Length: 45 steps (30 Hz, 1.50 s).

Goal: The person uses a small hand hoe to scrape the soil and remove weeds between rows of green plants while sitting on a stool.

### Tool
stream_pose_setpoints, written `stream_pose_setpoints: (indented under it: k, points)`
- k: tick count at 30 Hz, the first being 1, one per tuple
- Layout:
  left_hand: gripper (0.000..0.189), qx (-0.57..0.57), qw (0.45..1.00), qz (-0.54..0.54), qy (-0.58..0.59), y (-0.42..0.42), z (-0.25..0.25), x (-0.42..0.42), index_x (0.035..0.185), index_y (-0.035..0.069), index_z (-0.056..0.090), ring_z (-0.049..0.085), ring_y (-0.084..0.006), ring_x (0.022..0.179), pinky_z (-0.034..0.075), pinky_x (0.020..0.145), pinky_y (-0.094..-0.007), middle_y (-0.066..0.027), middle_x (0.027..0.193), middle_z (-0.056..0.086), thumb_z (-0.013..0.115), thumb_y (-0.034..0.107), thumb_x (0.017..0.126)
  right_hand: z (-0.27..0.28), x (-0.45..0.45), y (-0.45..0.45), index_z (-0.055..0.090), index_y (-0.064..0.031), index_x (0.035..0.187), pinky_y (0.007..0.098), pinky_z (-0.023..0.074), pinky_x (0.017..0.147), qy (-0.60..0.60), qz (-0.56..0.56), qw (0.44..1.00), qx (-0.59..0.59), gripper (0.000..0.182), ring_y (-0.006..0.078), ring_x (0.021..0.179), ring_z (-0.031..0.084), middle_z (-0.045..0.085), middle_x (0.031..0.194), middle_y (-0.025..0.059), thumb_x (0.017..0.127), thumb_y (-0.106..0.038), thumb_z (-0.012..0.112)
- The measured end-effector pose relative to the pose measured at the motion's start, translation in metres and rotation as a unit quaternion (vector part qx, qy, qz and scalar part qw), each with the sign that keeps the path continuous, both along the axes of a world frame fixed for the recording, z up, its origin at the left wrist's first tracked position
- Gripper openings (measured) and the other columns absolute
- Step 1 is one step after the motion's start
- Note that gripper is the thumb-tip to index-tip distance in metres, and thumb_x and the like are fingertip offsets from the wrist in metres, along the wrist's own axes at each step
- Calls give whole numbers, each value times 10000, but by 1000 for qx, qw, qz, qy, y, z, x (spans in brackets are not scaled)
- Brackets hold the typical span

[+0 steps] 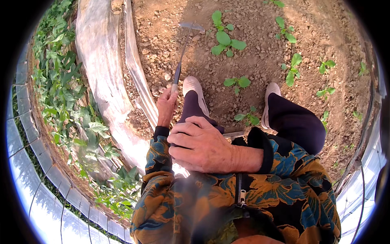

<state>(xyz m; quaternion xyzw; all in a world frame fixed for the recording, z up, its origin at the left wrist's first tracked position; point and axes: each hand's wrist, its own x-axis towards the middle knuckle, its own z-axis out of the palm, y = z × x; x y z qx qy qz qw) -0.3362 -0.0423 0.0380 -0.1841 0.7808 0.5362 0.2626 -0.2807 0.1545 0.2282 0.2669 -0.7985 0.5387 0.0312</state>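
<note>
My left hand [167, 103] is wrapped around the pale end of a short-handled hoe [177, 71]. Its thin dark shaft points away from me, and the narrow metal blade [192, 26] is at the soil. My right hand [202, 145] lies across my body over my left knee, back of the hand up and fingers bent. Its palm and whatever is under it are hidden. Beyond my left shoe [193, 88] a broad-leaved seedling [225, 41] grows. A smaller seedling [237, 82] stands between my shoes, with another one [248, 117] nearer to me.
More seedlings [292, 70] grow to the right in dry, cloddy soil [259, 55]. Wrinkled plastic sheeting [100, 61] and a folded plastic strip [134, 55] run along the left. Leafy vines [68, 88] lie beyond. Translucent, ribbed film walls [33, 161] curve along both sides.
</note>
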Motion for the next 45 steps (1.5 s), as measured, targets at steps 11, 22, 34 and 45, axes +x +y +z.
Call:
stream_pose_setpoints:
  k: [11, 22, 34, 45]
  points:
    - [337, -371, 896, -142, 200, -95, 34, -48, 1128, 89, 652, 675, -270, 725, 510, 654, -388, -143, 811, 684, 637, 314, 878, 1, 3, 0, 573, -103, 925, 399, 387, 907, -7, 6, 1000, 6, 251, 221, 1040, 529, 553, 1022, 29, 725, -170, 710]
    - [306, -315, 921, -158, 167, -27, 15, -51, 1087, 121, 669, 656, -297, 700, 490, 631, -397, -154, 764, 668, 639, 329, 865, -1, 12, -2, 573, -106, 926, 405, 385, 912, -10, 7, 1000, 7, 243, 221, 1050, 525, 554, 1029, 30, 730, -173, 701]
    - [286, -253, 941, -141, 177, -26, -3, -48, 1024, 75, 663, 593, -248, 625, 456, 600, -378, -139, 702, 620, 652, 305, 853, 1, 13, -7, 579, -107, 919, 408, 396, 908, 7, 13, 1000, 6, 250, 224, 1046, 530, 560, 1024, 31, 718, -170, 714]
    - [281, -269, 933, -128, 202, 12, -4, -74, 1011, 80, 654, 636, -345, 715, 478, 655, -412, -182, 791, 650, 634, 313, 854, 3, 12, -11, 581, -100, 925, 405, 383, 928, 2, 25, 1000, 11, 279, 220, 1057, 527, 559, 1042, 36, 691, -166, 719]
